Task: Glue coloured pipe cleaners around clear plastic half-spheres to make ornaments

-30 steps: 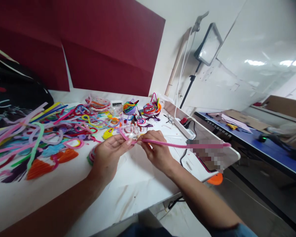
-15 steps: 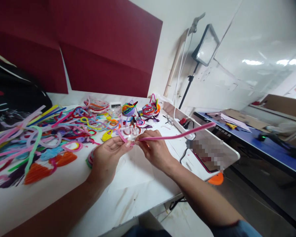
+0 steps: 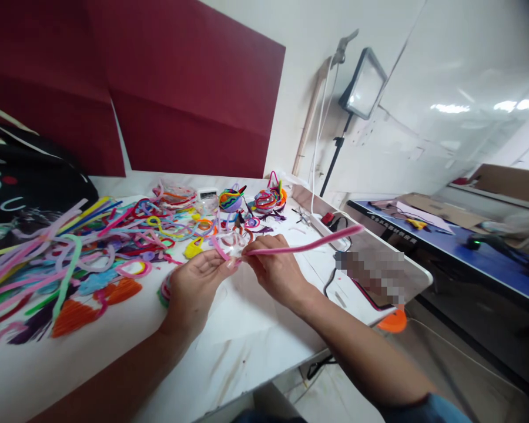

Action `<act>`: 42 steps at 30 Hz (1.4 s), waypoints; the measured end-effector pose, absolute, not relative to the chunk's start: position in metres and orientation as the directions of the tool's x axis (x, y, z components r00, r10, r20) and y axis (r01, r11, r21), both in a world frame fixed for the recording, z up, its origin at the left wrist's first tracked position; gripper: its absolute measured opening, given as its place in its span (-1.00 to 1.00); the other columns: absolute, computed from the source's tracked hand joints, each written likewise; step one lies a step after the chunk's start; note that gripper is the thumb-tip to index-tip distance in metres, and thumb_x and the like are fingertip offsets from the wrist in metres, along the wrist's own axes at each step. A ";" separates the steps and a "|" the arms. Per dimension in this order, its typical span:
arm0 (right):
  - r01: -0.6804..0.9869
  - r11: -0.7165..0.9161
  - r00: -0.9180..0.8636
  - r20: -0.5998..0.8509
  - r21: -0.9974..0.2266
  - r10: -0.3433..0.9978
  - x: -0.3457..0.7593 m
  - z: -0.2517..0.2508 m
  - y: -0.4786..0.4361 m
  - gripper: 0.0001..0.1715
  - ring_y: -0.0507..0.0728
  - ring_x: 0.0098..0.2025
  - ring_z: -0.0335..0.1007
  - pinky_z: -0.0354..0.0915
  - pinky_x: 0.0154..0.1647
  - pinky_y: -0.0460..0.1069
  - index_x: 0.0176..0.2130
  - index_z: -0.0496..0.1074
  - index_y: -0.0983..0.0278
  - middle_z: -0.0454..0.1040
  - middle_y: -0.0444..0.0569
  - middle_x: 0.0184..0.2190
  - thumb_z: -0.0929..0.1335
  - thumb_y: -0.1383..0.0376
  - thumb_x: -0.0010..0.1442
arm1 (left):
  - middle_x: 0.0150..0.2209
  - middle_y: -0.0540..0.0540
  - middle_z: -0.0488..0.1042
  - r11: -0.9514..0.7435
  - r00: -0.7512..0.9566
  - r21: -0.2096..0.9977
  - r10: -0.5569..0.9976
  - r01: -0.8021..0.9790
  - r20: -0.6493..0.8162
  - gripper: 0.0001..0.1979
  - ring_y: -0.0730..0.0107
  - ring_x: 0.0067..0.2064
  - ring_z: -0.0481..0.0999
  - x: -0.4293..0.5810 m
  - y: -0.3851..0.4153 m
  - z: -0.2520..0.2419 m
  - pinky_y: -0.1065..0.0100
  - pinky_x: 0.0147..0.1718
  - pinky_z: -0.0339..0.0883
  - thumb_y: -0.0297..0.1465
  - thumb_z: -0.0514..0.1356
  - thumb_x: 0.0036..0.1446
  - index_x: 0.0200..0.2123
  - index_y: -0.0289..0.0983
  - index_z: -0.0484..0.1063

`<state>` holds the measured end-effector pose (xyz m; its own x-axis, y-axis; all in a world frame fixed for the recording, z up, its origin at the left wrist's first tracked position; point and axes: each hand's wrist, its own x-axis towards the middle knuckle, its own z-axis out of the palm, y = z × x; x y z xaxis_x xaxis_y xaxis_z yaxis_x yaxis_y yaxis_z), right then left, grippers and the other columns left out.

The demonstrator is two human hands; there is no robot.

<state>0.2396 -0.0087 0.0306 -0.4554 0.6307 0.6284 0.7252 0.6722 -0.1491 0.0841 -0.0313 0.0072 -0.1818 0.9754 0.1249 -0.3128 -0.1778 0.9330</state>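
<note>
A pink pipe cleaner runs through the fingers of both hands, its long free end pointing right and slightly up. My left hand pinches its curved left part. Close beside it, my right hand is closed on the same strand. Just behind the fingertips is a small clear object, too unclear to name. A round multicoloured piece lies partly hidden behind my left hand.
Many coloured pipe cleaners and orange tassels cover the table's left side. Two colourful wrapped balls stand at the back. A power strip and a tablet-like panel lie right, near a blue table.
The view has shifted slightly. Both hands keep their pinch on the pink pipe cleaner, and its free end reaches a little less far to the right.
</note>
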 end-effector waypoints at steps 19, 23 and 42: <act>0.793 0.608 -0.469 0.603 -0.035 0.646 0.235 0.027 -0.006 -0.86 0.15 -0.28 0.40 0.10 -0.23 0.03 -0.30 0.44 0.27 0.53 -0.02 -0.35 0.32 0.35 0.33 | -0.39 -0.06 0.61 -0.173 -0.184 0.933 0.976 -0.315 0.119 -0.64 0.34 -0.31 0.59 0.084 -0.030 0.005 0.38 -0.22 0.47 -0.33 0.53 -0.28 -0.38 -0.31 0.55; 0.793 0.609 -0.469 0.607 -0.031 0.641 0.235 0.027 -0.005 -0.88 0.15 -0.27 0.42 0.10 -0.22 0.04 -0.29 0.44 0.28 0.54 -0.01 -0.35 0.34 0.36 0.32 | -0.38 -0.07 0.62 -0.169 -0.174 0.932 0.978 -0.320 0.118 -0.64 0.35 -0.31 0.59 0.084 -0.031 0.005 0.38 -0.23 0.47 -0.33 0.52 -0.26 -0.36 -0.32 0.55; 0.721 0.690 -0.515 0.617 -0.064 0.595 0.243 0.023 0.003 -0.89 0.11 -0.32 0.44 0.11 -0.27 0.00 -0.33 0.46 0.31 0.54 -0.05 -0.41 0.37 0.36 0.28 | -0.39 -0.04 0.62 -0.100 -0.153 0.945 0.987 -0.312 0.054 -0.57 0.42 -0.32 0.57 0.084 -0.030 -0.002 0.46 -0.25 0.43 -0.31 0.54 -0.33 -0.35 -0.34 0.54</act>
